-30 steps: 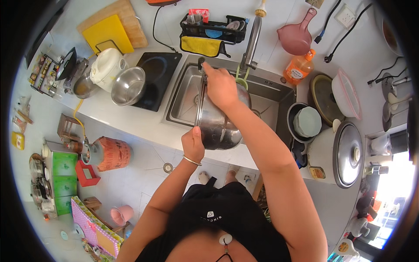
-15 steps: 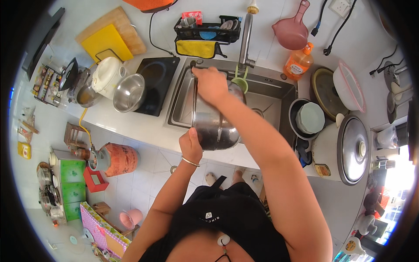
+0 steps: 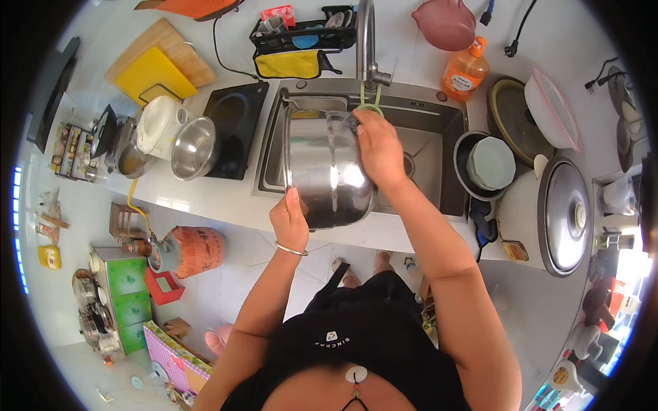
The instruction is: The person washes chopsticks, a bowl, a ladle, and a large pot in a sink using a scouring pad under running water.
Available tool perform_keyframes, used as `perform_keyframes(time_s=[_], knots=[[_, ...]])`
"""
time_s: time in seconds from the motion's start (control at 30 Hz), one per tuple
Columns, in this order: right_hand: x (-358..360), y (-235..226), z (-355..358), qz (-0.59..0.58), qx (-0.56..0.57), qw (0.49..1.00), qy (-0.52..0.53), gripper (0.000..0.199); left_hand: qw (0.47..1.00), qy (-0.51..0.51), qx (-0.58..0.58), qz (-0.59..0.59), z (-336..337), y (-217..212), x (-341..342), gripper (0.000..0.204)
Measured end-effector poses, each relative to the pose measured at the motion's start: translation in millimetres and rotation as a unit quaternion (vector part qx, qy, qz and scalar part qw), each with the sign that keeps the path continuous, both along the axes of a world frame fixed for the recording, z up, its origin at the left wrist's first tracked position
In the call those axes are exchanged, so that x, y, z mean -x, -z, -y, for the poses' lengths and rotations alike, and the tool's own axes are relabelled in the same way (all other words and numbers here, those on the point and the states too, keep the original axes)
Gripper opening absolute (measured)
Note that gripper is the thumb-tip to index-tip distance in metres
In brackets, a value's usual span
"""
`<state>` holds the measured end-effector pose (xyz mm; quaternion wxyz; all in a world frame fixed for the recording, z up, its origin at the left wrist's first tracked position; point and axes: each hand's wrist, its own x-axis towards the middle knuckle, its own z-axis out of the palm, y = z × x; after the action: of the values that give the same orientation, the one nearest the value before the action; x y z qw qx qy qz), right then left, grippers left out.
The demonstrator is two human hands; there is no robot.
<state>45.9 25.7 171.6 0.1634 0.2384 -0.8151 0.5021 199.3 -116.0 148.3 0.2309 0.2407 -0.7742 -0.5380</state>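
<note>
A shiny stainless steel pot (image 3: 319, 168) is tipped on its side over the sink, its rim to the left and its base to the right. My left hand (image 3: 290, 225) grips the near part of that rim, thumb along the outer wall. My right hand (image 3: 381, 147) is closed around a small dark grey scouring pad (image 3: 354, 123), mostly covered by the fingers, and presses it against the pot near its base. Beneath and behind the pot lies the steel sink (image 3: 439, 179). A green strainer-like item (image 3: 370, 108) hangs below the faucet (image 3: 367, 48).
Left of the sink are a black cooktop (image 3: 236, 127), a steel bowl (image 3: 194, 148) and a white cooker (image 3: 162, 125). To the right stand an orange soap bottle (image 3: 464, 74), stacked bowls (image 3: 491, 164) and a large lidded pot (image 3: 531, 212). A black rack (image 3: 301, 38) hangs behind.
My right hand has moved from the pot's far rim to its right side near the base, where the scouring pad now shows. My left hand keeps its hold. The whole view has shifted slightly.
</note>
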Motion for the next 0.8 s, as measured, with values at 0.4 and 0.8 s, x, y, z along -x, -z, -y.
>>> perform_keyframes(time_s=[0.4,0.8], knots=[[-28.9,-7.1,21.1,-0.070,-0.080,0.990,-0.090,0.038,0.998,-0.019,-0.011,0.056,15.1,-0.6,12.5,0.061],[-105.3,27.9,14.0,-0.197,-0.115,0.955,-0.187,0.044,0.921,0.086,-0.379,0.030,44.0,-48.2,61.2,0.053]])
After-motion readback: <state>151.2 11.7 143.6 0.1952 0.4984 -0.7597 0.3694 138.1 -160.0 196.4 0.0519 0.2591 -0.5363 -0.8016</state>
